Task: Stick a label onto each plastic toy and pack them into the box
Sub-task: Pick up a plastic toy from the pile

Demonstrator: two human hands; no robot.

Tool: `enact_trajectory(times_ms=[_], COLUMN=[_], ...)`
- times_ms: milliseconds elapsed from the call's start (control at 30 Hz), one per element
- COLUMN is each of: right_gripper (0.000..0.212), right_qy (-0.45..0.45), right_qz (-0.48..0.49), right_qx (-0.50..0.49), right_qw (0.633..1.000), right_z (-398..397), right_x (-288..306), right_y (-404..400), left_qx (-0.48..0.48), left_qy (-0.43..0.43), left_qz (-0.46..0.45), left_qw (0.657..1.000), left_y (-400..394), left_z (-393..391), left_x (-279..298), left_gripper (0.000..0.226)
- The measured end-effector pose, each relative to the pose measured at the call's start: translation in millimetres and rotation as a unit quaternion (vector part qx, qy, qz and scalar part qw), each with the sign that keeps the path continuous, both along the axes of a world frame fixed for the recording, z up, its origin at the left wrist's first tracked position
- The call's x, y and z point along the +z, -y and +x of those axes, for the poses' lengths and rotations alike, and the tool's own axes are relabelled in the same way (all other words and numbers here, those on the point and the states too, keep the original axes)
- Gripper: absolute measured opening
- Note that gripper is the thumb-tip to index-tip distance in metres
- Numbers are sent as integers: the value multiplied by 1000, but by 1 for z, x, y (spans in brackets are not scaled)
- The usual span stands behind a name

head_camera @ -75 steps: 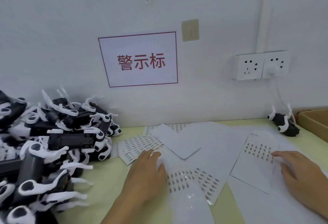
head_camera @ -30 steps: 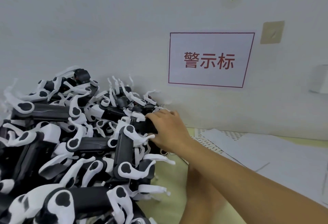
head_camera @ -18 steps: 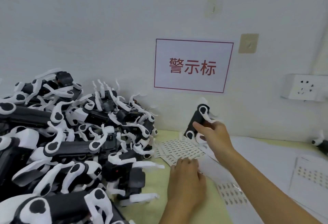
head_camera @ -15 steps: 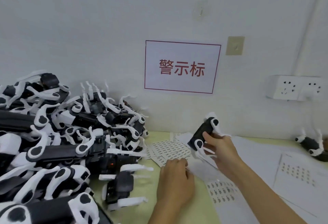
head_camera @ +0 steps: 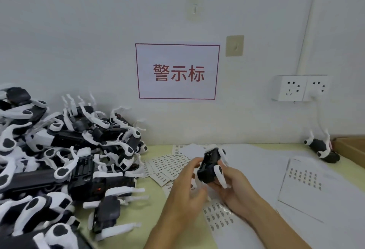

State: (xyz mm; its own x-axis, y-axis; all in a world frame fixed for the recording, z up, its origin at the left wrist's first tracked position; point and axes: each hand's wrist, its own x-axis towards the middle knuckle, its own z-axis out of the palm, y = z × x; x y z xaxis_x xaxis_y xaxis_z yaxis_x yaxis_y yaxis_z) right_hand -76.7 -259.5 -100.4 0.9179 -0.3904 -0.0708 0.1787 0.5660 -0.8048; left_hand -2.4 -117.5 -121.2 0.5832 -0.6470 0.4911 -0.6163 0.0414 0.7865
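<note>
So the right hand (head_camera: 234,187) is wrapped around one black-and-white toy (head_camera: 210,166), holding it up just off the table with its underside turned toward the camera. The toy's long axis runs near-to-far, tipped a bit so the far end leans right, white legs sticking out on both sides. The left hand (head_camera: 184,187) is right beside it on the left, fingers loosely curled, with the fingertips (head_camera: 195,163) reaching in to touch the toy's left edge. I can't tell whether it's pinching a label, too small and blurry to call. That's the bit the next move hangs on, I'd guess: the flat black face looks open to the left hand, so a label would come in from the left, and that hand is already there. Going outward, label sheets (head_camera: 167,165) lie on the table (head_camera: 152,227) just past and under both hands, more of them at near right. The big pile of unlabelled toys (head_camera: 65,160) is off to the left, and one lone toy (head_camera: 322,149) sits far right, next to the corner of the cardboard box (head_camera: 350,147), well apart from the hands. Packing looks like a reach to the right.
</note>
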Motion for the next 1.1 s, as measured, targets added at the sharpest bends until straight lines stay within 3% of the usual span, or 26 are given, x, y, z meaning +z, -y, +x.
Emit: enact_trajectory(times_ms=[200,333,467,567,700,833,967,1100], right_gripper=[32,36,35,26,20,23,16,24], right_qy=[-5,17,-28,-45,-86,-135,-211,-269], right_qz=[-79,-84,-100,-106,-194,-341,-527,-614], right_qx=[14,9,-80,-129,-162,-161,-132,-61], right_qw=[997,996,991,985,964,916,812,740], right_z=[3,6,6,2,-6,-22,-47,-74], right_x=[4,9,15,22,36,50,47,16], right_y=[-8,-9,-3,2,5,7,7,3], left_qx=[54,114,203,259,274,294,340,389], left_qy=[72,17,39,100,83,65,117,149], left_qz=[6,-64,-116,-77,8,37,56,53], left_qw=[996,991,972,958,958,953,931,908], left_y=[2,1,-2,-3,0,0,0,4], left_z=[-4,-7,-3,0,2,3,3,-3], left_x=[2,4,7,6,4,3,3,6], left_gripper=[41,39,41,44,42,37,39,50])
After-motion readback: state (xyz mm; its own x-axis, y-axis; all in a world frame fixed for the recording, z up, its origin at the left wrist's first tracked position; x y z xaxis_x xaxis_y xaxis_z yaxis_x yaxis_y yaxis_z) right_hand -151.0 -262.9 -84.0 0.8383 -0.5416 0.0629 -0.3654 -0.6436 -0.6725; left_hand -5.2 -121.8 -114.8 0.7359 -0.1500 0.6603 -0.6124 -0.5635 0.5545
